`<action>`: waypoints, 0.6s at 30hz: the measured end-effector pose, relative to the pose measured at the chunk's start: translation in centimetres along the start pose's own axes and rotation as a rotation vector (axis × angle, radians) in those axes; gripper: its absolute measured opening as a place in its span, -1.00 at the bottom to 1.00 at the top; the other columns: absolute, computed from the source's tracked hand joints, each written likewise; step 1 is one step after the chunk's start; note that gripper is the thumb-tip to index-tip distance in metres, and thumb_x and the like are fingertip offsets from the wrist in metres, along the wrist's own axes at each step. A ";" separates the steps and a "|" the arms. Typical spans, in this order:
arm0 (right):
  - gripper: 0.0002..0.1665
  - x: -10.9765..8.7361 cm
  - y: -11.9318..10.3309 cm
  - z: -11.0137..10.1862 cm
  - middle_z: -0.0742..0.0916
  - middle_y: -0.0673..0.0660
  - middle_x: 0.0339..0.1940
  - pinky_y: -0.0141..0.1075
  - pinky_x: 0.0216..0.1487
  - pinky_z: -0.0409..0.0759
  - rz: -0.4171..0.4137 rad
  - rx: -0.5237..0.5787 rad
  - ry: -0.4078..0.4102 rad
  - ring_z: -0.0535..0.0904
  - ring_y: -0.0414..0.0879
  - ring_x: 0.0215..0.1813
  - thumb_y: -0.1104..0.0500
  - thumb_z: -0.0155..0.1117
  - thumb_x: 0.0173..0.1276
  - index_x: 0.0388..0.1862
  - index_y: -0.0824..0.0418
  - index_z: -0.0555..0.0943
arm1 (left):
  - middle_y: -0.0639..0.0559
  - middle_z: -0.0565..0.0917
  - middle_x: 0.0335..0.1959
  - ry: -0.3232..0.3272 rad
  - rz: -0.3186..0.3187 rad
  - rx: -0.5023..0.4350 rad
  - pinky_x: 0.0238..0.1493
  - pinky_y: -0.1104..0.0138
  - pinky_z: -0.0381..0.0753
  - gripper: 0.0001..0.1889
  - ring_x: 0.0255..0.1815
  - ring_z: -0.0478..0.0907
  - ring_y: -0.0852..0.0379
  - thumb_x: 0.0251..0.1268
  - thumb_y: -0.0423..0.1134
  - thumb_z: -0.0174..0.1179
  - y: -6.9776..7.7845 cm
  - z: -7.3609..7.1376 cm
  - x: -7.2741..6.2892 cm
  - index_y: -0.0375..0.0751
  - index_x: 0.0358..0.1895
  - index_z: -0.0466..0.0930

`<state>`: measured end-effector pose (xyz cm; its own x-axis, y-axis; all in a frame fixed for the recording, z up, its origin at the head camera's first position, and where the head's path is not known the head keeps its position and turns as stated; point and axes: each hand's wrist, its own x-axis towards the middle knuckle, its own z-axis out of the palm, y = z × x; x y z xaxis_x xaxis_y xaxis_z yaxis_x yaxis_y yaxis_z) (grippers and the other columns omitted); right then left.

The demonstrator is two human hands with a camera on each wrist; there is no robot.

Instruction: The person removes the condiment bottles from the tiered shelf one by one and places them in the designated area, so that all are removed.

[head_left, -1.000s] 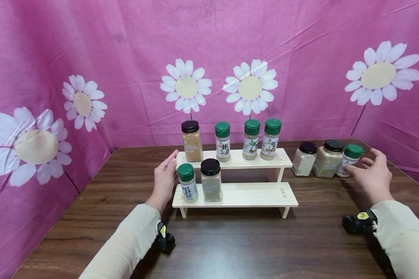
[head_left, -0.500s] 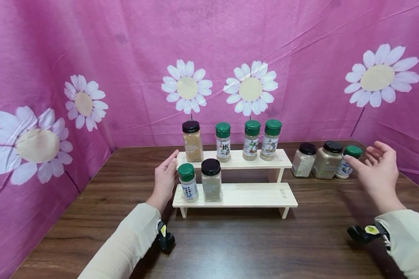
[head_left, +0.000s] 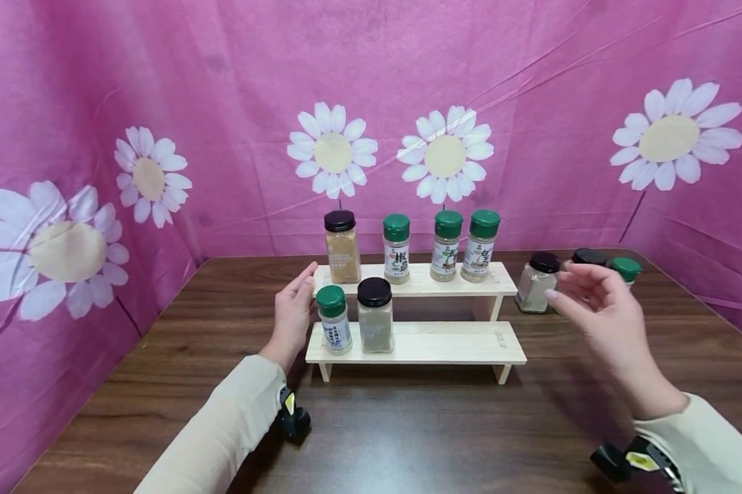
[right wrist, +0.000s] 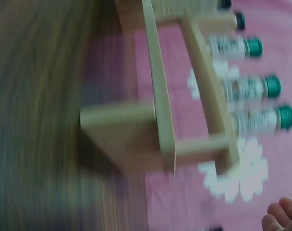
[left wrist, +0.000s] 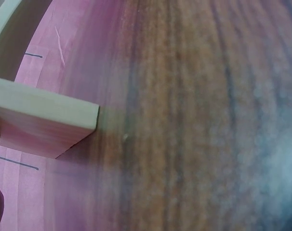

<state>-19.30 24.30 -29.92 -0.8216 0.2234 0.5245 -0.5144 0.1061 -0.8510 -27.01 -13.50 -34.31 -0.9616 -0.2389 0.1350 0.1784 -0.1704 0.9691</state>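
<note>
A two-tier pale wooden rack (head_left: pixel 451 337) stands on the table with seasoning bottles on both shelves. At the left end of its upper shelf, my left hand (head_left: pixel 293 312) touches the wood with fairly straight fingers. On the right, my right hand (head_left: pixel 612 326) is held with thumb and fingers apart, fingertips right at a black-lidded jar (head_left: pixel 534 289). Behind that hand, another black-lidded jar (head_left: pixel 589 256) and a green-capped bottle (head_left: pixel 626 266) are mostly hidden. The right wrist view shows fingertips (right wrist: pixel 281 214) at its edge, with nothing between them.
The upper shelf bears a tall black-lidded jar (head_left: pixel 343 255) and green-capped bottles (head_left: pixel 397 254). On the lower shelf's left half stand a green-capped bottle (head_left: pixel 334 329) and a black-lidded jar (head_left: pixel 376 322). A pink flowered cloth (head_left: pixel 241 137) hangs behind the brown table (head_left: pixel 408 439).
My right hand has come away from the green-capped bottle on the far right and moved left to the nearest black-lidded jar. The left hand stays at the rack.
</note>
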 end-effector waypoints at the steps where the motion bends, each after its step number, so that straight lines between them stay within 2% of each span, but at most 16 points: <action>1: -0.52 -0.2 -0.2 0.6 0.67 -0.16 -0.25 -0.68 -0.16 0.44 -0.002 -0.003 -0.033 0.55 -0.39 -0.16 0.54 0.25 0.08 -0.10 0.09 0.51 | -0.07 0.45 0.23 0.000 -0.001 -0.001 -0.34 0.53 0.51 -0.60 -0.31 0.48 0.44 0.38 -0.30 -0.06 0.0 0.0 0.0 -0.19 0.26 0.40; 5: -0.54 -1.0 -0.6 3.0 0.66 -0.13 -0.24 -0.64 -0.14 0.46 0.010 -0.012 -0.138 0.55 -0.35 -0.16 0.53 0.25 0.10 -0.12 0.08 0.51 | -0.05 0.43 0.25 -0.004 -0.008 0.015 -0.29 0.51 0.52 -0.60 -0.26 0.48 0.44 0.39 -0.29 -0.07 0.0 0.0 -0.1 -0.18 0.27 0.39; 10: -0.63 -1.6 -0.9 6.9 0.64 0.00 -0.18 -0.57 -0.09 0.49 0.064 -0.046 -0.235 0.54 -0.28 -0.14 0.44 0.29 0.12 -0.07 0.30 0.47 | -0.05 0.43 0.26 -0.007 0.000 0.030 -0.31 0.52 0.50 -0.60 -0.29 0.47 0.43 0.39 -0.29 -0.07 0.0 -0.1 0.0 -0.19 0.27 0.39; 13: -0.53 -2.0 -0.8 9.1 0.62 0.17 -0.10 -0.49 -0.01 0.50 0.105 -0.091 -0.306 0.54 -0.16 -0.06 0.39 0.32 0.11 0.01 0.42 0.42 | -0.06 0.43 0.26 -0.008 0.003 0.032 -0.32 0.53 0.50 -0.60 -0.29 0.47 0.43 0.38 -0.29 -0.06 0.0 -0.2 0.0 -0.19 0.26 0.40; 16: -0.43 -2.5 -0.5 11.0 0.58 0.32 0.01 -0.33 0.12 0.47 0.147 -0.106 -0.391 0.51 0.01 0.09 0.37 0.34 0.10 0.10 0.44 0.38 | -0.06 0.43 0.26 -0.007 0.002 0.031 -0.34 0.53 0.49 -0.60 -0.29 0.47 0.43 0.38 -0.29 -0.06 0.0 -0.2 0.0 -0.19 0.26 0.40; 18: -0.37 -2.8 -0.2 12.1 0.56 0.36 0.07 -0.21 0.17 0.44 0.178 -0.105 -0.432 0.47 0.10 0.15 0.35 0.35 0.09 0.15 0.42 0.36 | -0.07 0.43 0.26 -0.008 0.004 0.030 -0.37 0.53 0.48 -0.60 -0.32 0.46 0.42 0.39 -0.29 -0.06 0.0 -0.2 0.0 -0.20 0.26 0.39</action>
<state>-19.85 11.91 -30.88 -0.9331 -0.1739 0.3146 -0.3468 0.2050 -0.9153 -26.99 -13.65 -34.34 -0.9626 -0.2314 0.1409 0.1763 -0.1402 0.9743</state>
